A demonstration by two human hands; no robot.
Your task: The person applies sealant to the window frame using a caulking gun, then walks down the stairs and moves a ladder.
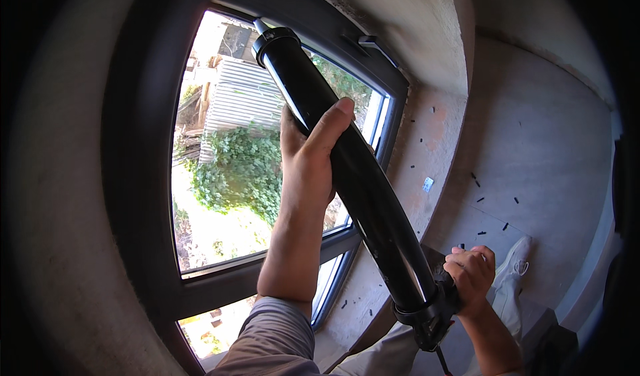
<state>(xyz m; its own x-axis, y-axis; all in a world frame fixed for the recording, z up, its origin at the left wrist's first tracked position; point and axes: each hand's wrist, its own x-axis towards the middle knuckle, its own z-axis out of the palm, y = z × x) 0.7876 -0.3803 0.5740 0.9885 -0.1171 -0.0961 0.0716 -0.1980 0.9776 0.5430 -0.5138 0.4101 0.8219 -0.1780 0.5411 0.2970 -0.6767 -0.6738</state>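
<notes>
A long black caulking gun (pixel 370 189) slants across the view, its pale nozzle (pixel 260 25) up against the top inner edge of the dark window frame (pixel 150 169). Around the middle of the barrel is my left hand (pixel 312 143), its thumb lying over the top and the other fingers hidden behind. Down at the rear end, my right hand (pixel 471 276) is closed about the gun's handle, which the fingers mostly cover. A black collar (pixel 420 309) joins barrel and handle.
A dark window handle (pixel 377 48) sticks out from the frame at the upper right. Small black bits (pixel 481 233) are scattered over the grey floor (pixel 533 156) and the sill (pixel 403 176), where a small bluish scrap (pixel 427 185) lies. My white shoe (pixel 517 259) stands at the lower right.
</notes>
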